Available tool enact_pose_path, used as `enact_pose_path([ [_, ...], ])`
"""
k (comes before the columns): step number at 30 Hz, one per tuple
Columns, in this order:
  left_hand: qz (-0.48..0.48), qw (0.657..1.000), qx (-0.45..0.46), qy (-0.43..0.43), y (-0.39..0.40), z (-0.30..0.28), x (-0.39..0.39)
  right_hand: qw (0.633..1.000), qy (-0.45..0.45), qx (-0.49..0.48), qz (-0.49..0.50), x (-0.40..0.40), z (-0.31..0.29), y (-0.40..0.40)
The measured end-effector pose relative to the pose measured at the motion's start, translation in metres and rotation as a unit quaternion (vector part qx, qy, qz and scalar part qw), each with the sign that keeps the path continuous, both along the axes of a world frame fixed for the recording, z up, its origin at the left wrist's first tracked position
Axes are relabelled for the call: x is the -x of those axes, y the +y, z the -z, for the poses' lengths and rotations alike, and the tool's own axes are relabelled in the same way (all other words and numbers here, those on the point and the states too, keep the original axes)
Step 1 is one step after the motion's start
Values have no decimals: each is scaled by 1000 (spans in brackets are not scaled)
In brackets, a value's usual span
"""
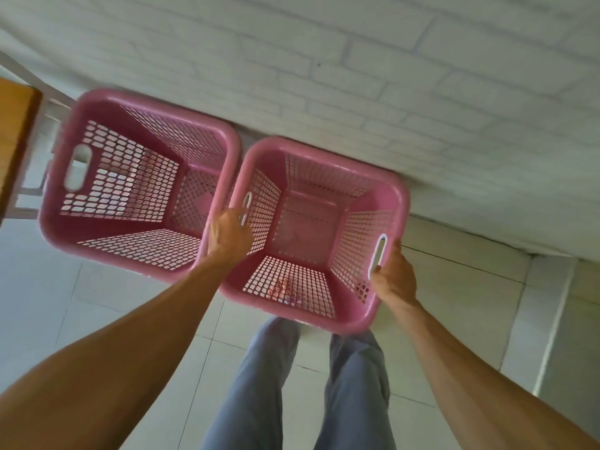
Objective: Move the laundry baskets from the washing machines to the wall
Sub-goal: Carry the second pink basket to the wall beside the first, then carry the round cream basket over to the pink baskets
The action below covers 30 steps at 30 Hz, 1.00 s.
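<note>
A: Hands?
B: Left hand (231, 233) & right hand (394, 277) curled on the handle slots of the right basket (311, 232), frame center.
A: Other one?
B: Left basket (136, 186), upper left, touching it, both by the brick wall (389, 76).

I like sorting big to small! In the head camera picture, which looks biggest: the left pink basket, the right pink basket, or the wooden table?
1. Left pink basket and right pink basket: look about alike, so no ranking.
2. Wooden table: smallest, but cut off by the picture edge.

Wooden furniture (16, 141) cut by left edge — fingertips hidden behind basket (367, 315) walls.
</note>
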<state>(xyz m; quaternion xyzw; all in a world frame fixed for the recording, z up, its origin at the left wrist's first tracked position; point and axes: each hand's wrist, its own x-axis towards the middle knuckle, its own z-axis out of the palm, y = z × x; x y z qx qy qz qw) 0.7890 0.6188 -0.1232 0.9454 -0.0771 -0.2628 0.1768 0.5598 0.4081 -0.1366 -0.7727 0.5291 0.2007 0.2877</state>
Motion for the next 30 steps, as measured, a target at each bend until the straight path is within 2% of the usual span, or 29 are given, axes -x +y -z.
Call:
enact_pose_path([
  [8, 121, 989, 59, 53, -14, -105, 46, 996, -87, 25, -3, -20, -94, 52],
  [11, 182, 979, 77, 50, -26, -136, 65, 993, -107, 45, -1, -6, -130, 72],
  [16, 303, 949, 57, 69, -50, -165, 91, 994, -93, 50, -6, 52, -177, 78],
  [18, 387, 919, 21, 75, -65, -171, 110, 994, -94, 56, 23, 86, -191, 75],
  [22, 554, 829, -1, 79, -101, -181, 186, 979, -106, 112, 137, 174, -211, 83],
  [26, 632, 768, -12, 105, -136, -195, 296, 958, -93, 116, 246, 273, -221, 101],
  [30, 702, 706, 12, 93, -153, -215, 420, 930, -65, 124, 339, 378, -224, 124],
])
